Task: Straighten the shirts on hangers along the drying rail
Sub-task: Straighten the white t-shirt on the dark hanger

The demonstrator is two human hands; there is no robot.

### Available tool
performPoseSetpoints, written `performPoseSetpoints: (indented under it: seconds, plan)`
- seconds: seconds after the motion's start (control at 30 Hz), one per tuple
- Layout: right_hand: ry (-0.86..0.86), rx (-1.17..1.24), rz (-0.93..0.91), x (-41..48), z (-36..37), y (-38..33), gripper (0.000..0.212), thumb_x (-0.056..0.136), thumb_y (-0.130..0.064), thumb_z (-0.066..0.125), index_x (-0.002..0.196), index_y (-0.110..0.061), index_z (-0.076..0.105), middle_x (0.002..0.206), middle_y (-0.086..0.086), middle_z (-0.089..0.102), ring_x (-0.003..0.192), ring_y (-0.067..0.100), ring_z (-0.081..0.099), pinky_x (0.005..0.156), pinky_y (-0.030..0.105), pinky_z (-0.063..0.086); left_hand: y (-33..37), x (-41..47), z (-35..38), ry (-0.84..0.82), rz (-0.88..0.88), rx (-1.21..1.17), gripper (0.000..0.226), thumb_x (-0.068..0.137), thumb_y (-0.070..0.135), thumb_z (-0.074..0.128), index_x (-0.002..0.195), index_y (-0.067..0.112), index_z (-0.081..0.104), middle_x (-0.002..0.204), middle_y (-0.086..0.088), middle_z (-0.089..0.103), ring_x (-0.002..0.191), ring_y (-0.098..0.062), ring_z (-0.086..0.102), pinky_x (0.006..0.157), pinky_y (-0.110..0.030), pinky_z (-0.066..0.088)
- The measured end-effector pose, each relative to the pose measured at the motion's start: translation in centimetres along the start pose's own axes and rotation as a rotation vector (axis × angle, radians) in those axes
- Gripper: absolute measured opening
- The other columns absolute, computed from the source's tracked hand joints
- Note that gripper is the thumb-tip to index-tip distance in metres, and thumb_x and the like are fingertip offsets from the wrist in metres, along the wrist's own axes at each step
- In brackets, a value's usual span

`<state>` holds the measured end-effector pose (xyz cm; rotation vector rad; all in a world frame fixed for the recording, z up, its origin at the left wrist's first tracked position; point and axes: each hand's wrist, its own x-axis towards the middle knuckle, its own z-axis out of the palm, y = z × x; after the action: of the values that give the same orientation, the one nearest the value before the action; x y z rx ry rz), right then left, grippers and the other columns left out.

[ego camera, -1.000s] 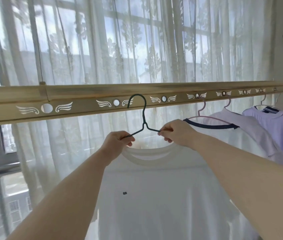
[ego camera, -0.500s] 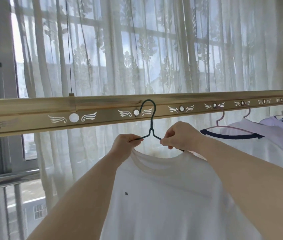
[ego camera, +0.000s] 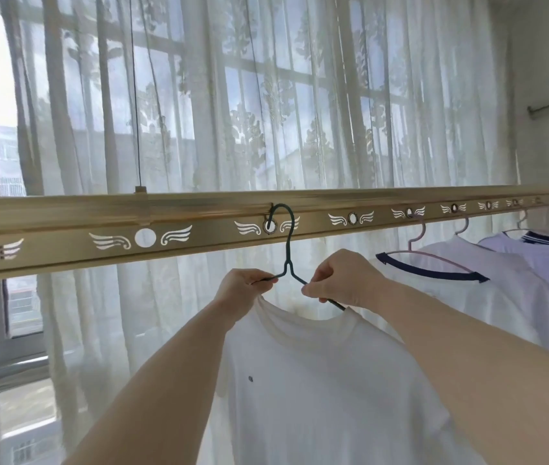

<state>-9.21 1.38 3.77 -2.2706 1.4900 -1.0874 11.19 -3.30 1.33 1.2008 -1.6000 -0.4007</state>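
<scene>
A gold drying rail (ego camera: 199,236) with round holes and wing marks runs across the view. A dark green wire hanger (ego camera: 288,250) carries a white T-shirt (ego camera: 316,380), and its hook passes through one rail hole. My left hand (ego camera: 243,290) pinches the hanger's left arm at the collar. My right hand (ego camera: 340,280) pinches the right arm. To the right hang a white shirt with a navy collar (ego camera: 488,297) on a pink hanger (ego camera: 415,245) and a pale lilac shirt (ego camera: 548,260).
Sheer lace curtains (ego camera: 266,112) cover the window behind the rail. A thin suspension cable (ego camera: 135,95) holds the rail at the left. A wall (ego camera: 548,78) with a short bar closes the right side. A metal railing (ego camera: 4,377) sits low on the left.
The hanger's hook has moved from in front of the rail into one of its holes. Both hands keep their grip on the hanger arms, and the view has tilted upward.
</scene>
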Motion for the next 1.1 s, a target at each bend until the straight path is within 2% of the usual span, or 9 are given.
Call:
performPoseSetpoints:
  seconds: [0.17, 0.3, 0.43, 0.6, 0.77, 0.83, 0.9, 1.0, 1.1]
  plan:
    - [-0.007, 0.067, 0.049, 1.1, 1.5, 0.0, 0.017, 0.072, -0.035, 0.073, 0.062, -0.021, 0.071, 0.058, -0.011, 0.069, 0.065, 0.005, 0.062, 0.078, 0.029, 0.055, -1.7, 2.2, -0.6, -0.042, 0.018, 0.009, 0.015, 0.087, 0.01, 0.067, 0.097, 0.015, 0.077, 0.091, 0.0, 0.073, 0.084, -0.009, 0.06, 0.076, -0.015, 0.043]
    - [-0.054, 0.058, 0.059, 1.9, 2.9, 0.0, 0.018, 0.071, -0.035, 0.075, 0.063, -0.019, 0.072, 0.059, -0.009, 0.069, 0.062, 0.004, 0.062, 0.081, 0.029, 0.056, -3.0, 2.7, -1.1, -0.044, 0.01, 0.004, 0.016, 0.086, 0.007, 0.067, 0.097, 0.015, 0.076, 0.087, 0.001, 0.071, 0.082, -0.008, 0.06, 0.073, -0.013, 0.043]
    - [-0.081, 0.039, 0.081, 3.2, 4.2, 0.5, 0.019, 0.071, -0.034, 0.076, 0.068, -0.015, 0.074, 0.058, -0.008, 0.069, 0.059, 0.005, 0.063, 0.077, 0.025, 0.054, -4.4, 3.5, -1.4, -0.075, -0.003, 0.052, 0.015, 0.086, 0.008, 0.067, 0.095, 0.015, 0.077, 0.093, -0.003, 0.073, 0.087, -0.012, 0.061, 0.075, -0.014, 0.043]
    - [-0.095, -0.02, 0.119, 3.5, 4.9, 1.4, 0.016, 0.073, -0.032, 0.075, 0.064, -0.019, 0.071, 0.058, -0.008, 0.066, 0.056, 0.006, 0.058, 0.059, 0.02, 0.046, -6.2, 3.3, -1.7, -0.163, -0.043, 0.095, 0.011, 0.084, 0.017, 0.071, 0.087, 0.025, 0.078, 0.092, 0.004, 0.076, 0.099, -0.014, 0.066, 0.093, -0.028, 0.046]
    - [0.037, -0.138, 0.141, 2.3, 4.3, 2.8, 0.014, 0.078, -0.041, 0.071, 0.078, -0.027, 0.073, 0.076, -0.013, 0.068, 0.078, 0.01, 0.064, 0.072, 0.027, 0.051, -5.7, 1.7, -1.0, -0.172, -0.062, 0.062, 0.014, 0.085, 0.019, 0.07, 0.097, 0.015, 0.077, 0.095, -0.003, 0.074, 0.088, -0.012, 0.062, 0.076, -0.02, 0.042]
    - [0.051, -0.176, 0.174, 1.5, 3.9, 3.9, 0.033, 0.075, -0.048, 0.072, 0.099, -0.026, 0.071, 0.095, -0.01, 0.066, 0.092, 0.012, 0.062, 0.086, 0.031, 0.051, -5.7, 1.2, -0.8, -0.163, -0.062, 0.05, 0.014, 0.088, 0.019, 0.067, 0.099, 0.015, 0.075, 0.095, -0.004, 0.072, 0.087, -0.013, 0.059, 0.073, -0.019, 0.041]
    - [0.037, -0.27, 0.227, 0.3, 3.1, 5.1, 0.054, 0.072, -0.052, 0.072, 0.116, -0.023, 0.064, 0.103, -0.007, 0.061, 0.097, 0.015, 0.058, 0.091, 0.033, 0.049, -5.8, 0.8, -0.7, -0.137, -0.063, 0.048, 0.014, 0.09, 0.019, 0.064, 0.1, 0.017, 0.074, 0.095, -0.002, 0.07, 0.086, -0.012, 0.058, 0.07, -0.016, 0.04]
    - [0.004, -0.367, 0.339, -2.1, 1.5, 6.9, 0.058, 0.074, -0.051, 0.071, 0.118, -0.016, 0.06, 0.111, 0.001, 0.062, 0.1, 0.022, 0.058, 0.085, 0.031, 0.049, -5.8, 0.4, -0.1, -0.097, -0.066, 0.07, 0.019, 0.092, 0.016, 0.06, 0.105, 0.014, 0.073, 0.093, -0.003, 0.066, 0.074, -0.01, 0.054, 0.062, -0.014, 0.038]
    - [-0.045, -0.385, 0.371, -3.8, 0.5, 8.3, 0.038, 0.084, -0.037, 0.066, 0.104, -0.005, 0.062, 0.108, 0.01, 0.063, 0.088, 0.025, 0.054, 0.073, 0.027, 0.041, -5.5, 0.2, 0.4, -0.02, -0.087, 0.114, 0.021, 0.094, 0.019, 0.056, 0.107, 0.017, 0.073, 0.082, 0.0, 0.059, 0.067, -0.013, 0.049, 0.061, -0.02, 0.037]
